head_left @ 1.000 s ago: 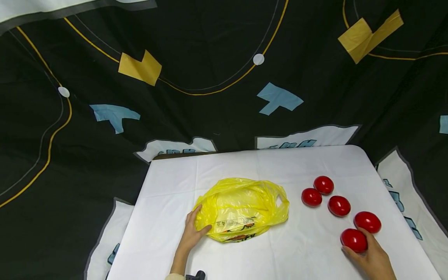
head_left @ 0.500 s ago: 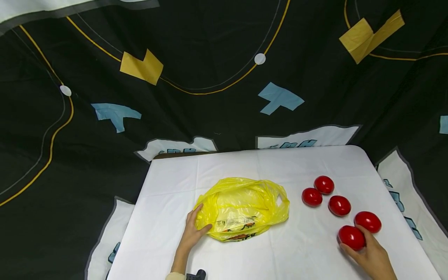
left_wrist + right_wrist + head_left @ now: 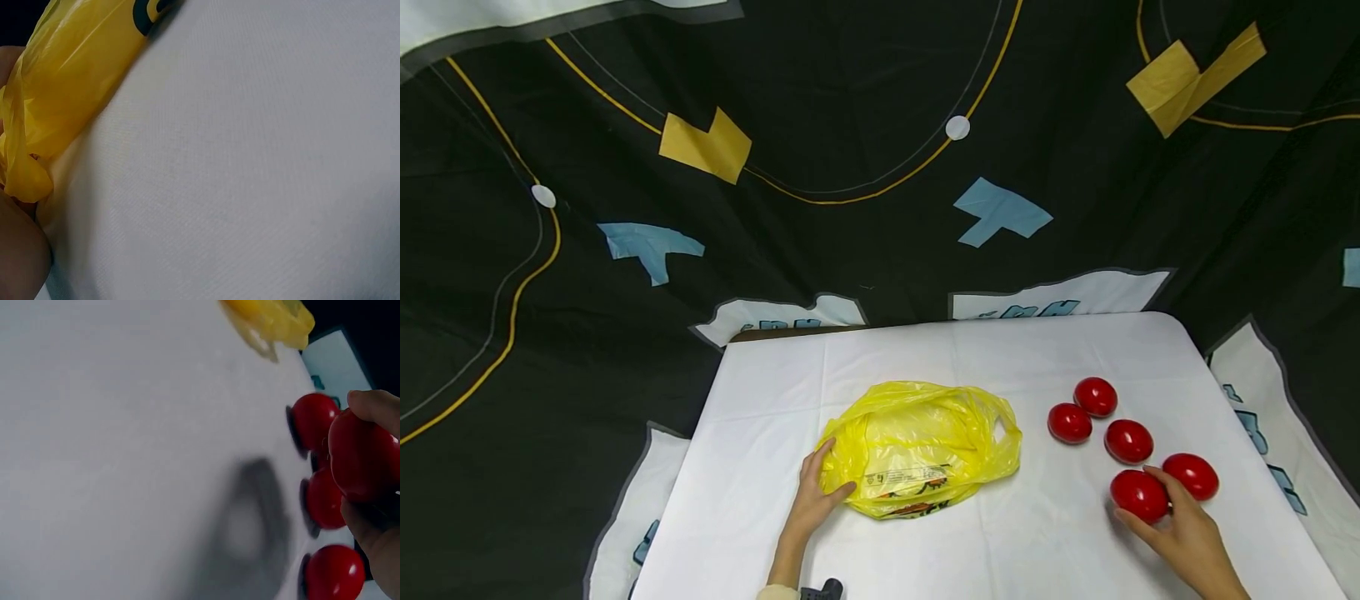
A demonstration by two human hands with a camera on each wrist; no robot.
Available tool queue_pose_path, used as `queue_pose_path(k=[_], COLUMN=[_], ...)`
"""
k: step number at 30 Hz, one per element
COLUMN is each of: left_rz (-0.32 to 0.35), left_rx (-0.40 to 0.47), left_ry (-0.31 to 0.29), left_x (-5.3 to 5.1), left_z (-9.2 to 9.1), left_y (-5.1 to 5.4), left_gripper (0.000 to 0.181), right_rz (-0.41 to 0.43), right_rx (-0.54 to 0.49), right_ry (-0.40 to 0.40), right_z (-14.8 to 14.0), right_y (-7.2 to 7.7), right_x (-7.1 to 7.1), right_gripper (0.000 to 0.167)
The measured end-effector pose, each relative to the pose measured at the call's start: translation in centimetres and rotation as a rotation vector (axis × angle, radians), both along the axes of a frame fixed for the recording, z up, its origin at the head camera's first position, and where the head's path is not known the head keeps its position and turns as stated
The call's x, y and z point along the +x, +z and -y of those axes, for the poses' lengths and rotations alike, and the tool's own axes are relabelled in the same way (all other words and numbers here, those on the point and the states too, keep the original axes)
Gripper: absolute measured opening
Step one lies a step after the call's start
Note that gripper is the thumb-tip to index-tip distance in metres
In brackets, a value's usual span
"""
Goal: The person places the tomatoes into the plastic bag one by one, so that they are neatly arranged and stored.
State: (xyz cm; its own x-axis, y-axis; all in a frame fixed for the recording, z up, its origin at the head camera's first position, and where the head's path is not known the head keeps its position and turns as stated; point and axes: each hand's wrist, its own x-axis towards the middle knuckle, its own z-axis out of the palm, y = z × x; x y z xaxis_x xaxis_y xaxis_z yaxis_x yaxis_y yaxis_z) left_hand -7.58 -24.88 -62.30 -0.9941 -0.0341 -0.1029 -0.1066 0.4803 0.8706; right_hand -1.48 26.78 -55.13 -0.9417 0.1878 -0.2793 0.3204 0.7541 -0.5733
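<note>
A yellow plastic bag (image 3: 917, 450) with dark print lies on the white table. My left hand (image 3: 811, 498) holds its left end, thumb on the near side and fingers behind; in the left wrist view the bag's film (image 3: 75, 75) bunches beside the thumb. My right hand (image 3: 1191, 533) grips a glossy red round fruit (image 3: 1138, 495) between thumb and fingers. In the right wrist view this held fruit (image 3: 362, 456) is off the table, with a shadow below. Another red fruit (image 3: 1191, 476) lies just behind the right hand.
More red fruits (image 3: 1127, 441) rest on the table's right side, between the bag and the right edge. The white tablecloth (image 3: 925, 558) spreads in front of the bag. Behind the table hangs a dark curtain (image 3: 850, 258) with printed shapes.
My right hand has lifted the red fruit and carried it leftward, slightly away from the fruit behind it. The left hand and the bag have stayed in place.
</note>
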Motion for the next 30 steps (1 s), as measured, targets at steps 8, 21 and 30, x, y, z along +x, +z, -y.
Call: queue_pose_path(k=[8, 21, 30], left_rz=[0.002, -0.011, 0.003], left_rx=[-0.007, -0.009, -0.018], left_ry=[0.002, -0.004, -0.01], left_x=[0.0, 0.1, 0.0], left_z=[0.0, -0.3, -0.1], left_y=[0.2, 0.4, 0.2], left_gripper=[0.085, 0.086, 0.087], right_rz=[-0.158, -0.21, -0.232], right_rx=[-0.022, -0.049, -0.07], right_ry=[0.052, 0.082, 0.137], right_z=[2.1, 4.6, 6.9], right_y=[1.2, 2.0, 1.7], right_x=[-0.5, -1.7, -2.4], right_gripper=[0.097, 0.098, 0.091])
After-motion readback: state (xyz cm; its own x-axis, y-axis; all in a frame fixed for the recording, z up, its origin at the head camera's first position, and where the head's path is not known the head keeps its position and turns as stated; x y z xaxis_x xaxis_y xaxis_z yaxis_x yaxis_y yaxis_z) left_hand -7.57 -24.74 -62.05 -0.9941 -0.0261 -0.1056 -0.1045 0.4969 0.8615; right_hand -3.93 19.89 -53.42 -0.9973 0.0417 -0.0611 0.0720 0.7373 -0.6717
